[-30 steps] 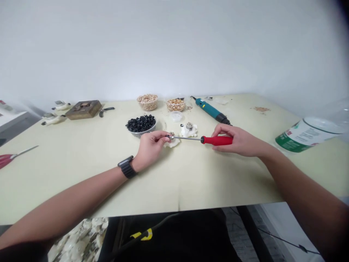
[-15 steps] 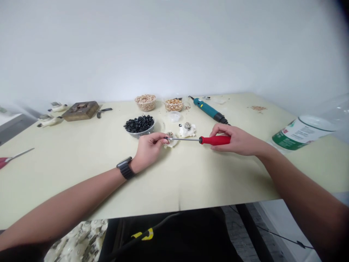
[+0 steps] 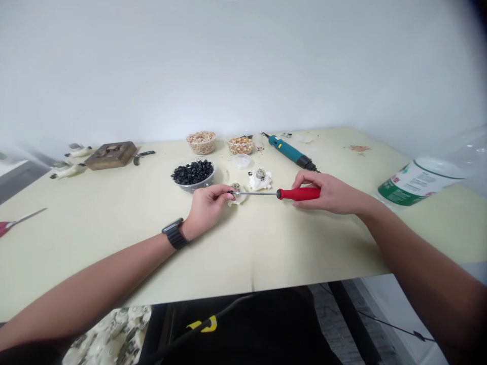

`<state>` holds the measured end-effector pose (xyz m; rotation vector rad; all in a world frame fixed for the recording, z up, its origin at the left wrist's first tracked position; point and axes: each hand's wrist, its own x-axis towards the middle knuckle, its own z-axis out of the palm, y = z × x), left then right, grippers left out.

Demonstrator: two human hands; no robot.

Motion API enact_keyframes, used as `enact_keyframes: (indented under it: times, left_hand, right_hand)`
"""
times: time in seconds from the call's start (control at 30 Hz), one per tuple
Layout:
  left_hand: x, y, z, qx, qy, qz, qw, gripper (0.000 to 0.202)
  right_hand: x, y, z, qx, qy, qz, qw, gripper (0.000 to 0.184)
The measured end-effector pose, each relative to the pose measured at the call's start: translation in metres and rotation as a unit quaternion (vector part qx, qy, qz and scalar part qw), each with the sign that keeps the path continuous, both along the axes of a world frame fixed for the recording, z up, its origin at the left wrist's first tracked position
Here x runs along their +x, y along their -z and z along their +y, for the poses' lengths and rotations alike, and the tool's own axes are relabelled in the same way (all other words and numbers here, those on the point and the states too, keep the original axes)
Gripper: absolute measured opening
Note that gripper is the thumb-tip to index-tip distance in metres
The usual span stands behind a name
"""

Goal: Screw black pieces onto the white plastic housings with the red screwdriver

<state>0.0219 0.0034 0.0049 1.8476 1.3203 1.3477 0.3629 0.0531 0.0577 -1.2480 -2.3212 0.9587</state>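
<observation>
A red-handled screwdriver [image 3: 283, 193] lies nearly level above the pale table [image 3: 114, 223], its long axis running left to right across the view, with the red grip at the person's right and the steel shaft pointing left. The tip meets a small white plastic part [image 3: 238, 196] that rests on the table near the middle. The right hand [image 3: 329, 193] is closed round the grip, fingers wrapped over it. The left hand [image 3: 207, 205], a dark watch [image 3: 175, 233] at its wrist, pinches thumb and fingers about the shaft tip and the part, steadying both. The step in hand appears to be seating the tip in a fastener on the part; the fastener itself is too small to make out. The next move would likely call for keeping the shaft in line with the fastener while the grip is turned. Just beyond lie a second white part [image 3: 259, 179], a bowl of black pieces [image 3: 192, 173], two tubs of tan pieces [image 3: 220, 143] and a teal power tool [image 3: 291, 152]. A white-and-green bottle [image 3: 416, 181] lies at far right.
</observation>
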Motion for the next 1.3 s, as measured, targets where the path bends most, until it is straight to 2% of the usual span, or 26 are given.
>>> enact_keyframes:
  times: [1.13,1.3]
  left_hand:
    - [-0.0009,0.0011,0.0013,0.005,0.000,0.011,1.000,0.019]
    - [-0.0008,-0.0003,0.0016,0.008,-0.004,0.002,1.000,0.019]
  right_hand:
    - [0.0004,-0.0007,-0.0002,-0.002,-0.001,-0.002,1.000,0.028]
    - [-0.0005,0.0001,-0.0016,0.027,0.011,-0.012,1.000,0.028]
